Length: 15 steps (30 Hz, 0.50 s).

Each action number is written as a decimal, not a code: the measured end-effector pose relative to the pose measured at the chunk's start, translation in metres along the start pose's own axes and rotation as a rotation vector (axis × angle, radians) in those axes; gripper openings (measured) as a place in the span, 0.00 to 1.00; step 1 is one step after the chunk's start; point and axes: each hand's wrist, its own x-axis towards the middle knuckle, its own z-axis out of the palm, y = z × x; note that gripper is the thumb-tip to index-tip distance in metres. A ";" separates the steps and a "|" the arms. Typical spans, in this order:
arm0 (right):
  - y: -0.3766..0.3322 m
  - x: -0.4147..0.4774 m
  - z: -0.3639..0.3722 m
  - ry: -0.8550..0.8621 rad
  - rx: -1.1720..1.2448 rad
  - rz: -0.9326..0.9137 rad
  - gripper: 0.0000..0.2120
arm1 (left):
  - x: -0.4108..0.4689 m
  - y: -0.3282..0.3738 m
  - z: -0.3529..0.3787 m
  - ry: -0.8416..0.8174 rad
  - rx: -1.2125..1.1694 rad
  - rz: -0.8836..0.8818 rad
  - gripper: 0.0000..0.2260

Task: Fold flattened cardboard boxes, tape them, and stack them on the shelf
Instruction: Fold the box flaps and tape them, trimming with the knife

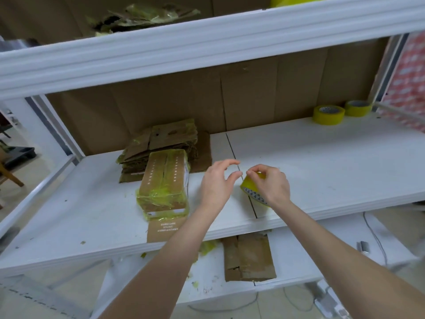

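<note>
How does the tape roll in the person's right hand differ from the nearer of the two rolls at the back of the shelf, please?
The held tape roll is gripped by the right hand and tilted on edge near the shelf front; the back roll lies flat and untouched. Fingers hide part of the held tape roll; the back roll shows whole. Both are yellow with a printed core.

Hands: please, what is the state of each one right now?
Left hand: open, fingers spread, holding nothing.
Right hand: fingers curled, gripping the yellow tape roll.
</note>
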 end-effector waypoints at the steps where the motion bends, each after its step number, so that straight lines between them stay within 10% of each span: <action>1: -0.001 -0.001 0.001 -0.006 -0.016 -0.017 0.08 | 0.002 0.002 -0.001 -0.041 -0.002 -0.037 0.09; 10: -0.006 -0.005 0.000 -0.062 -0.047 -0.156 0.09 | 0.003 0.000 -0.009 -0.025 -0.086 -0.134 0.06; 15: -0.012 -0.008 0.005 -0.108 -0.070 -0.237 0.12 | 0.003 0.001 -0.012 -0.033 0.364 -0.022 0.06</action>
